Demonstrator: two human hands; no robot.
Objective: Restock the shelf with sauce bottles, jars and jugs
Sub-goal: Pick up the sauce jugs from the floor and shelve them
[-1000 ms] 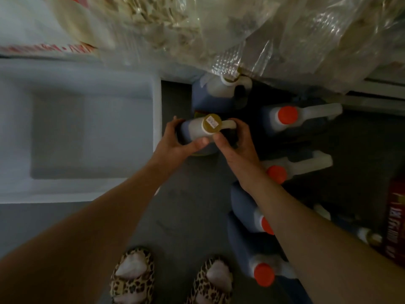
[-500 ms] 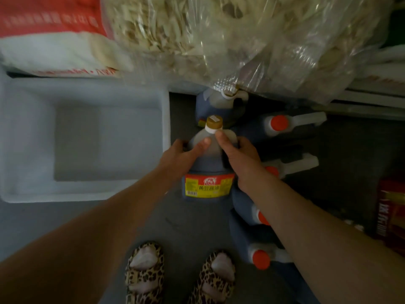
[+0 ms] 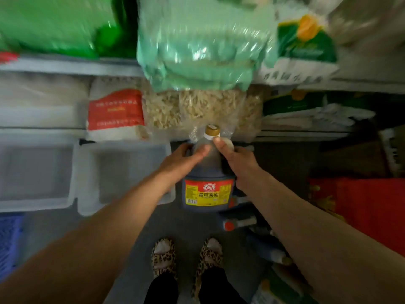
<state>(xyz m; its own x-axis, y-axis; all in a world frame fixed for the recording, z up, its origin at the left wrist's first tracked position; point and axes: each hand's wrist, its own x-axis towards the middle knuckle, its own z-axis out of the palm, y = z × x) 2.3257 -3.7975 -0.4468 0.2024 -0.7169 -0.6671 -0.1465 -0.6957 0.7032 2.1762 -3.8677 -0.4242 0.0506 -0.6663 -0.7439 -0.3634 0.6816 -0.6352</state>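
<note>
Dark brown plastic soy sauce jug (image 3: 207, 172) in my fingers (image 3: 221, 143): gold cap (image 3: 212, 130), white neck ring, yellow label with red band on top and black characters. Slippers (image 3: 164, 256) on my feet: leopard print, tan with dark spots. Floor grey. Jug lying on the floor (image 3: 238, 223): red cap. Shelf bags: green (image 3: 54, 25), pale mint (image 3: 201, 47), white with red panel (image 3: 116, 110). Tubs (image 3: 87, 172) white, crate (image 3: 8, 238) blue.

left hand (image 3: 179, 160) curled grip | right hand (image 3: 237, 160) curled grip | arms extended
</note>
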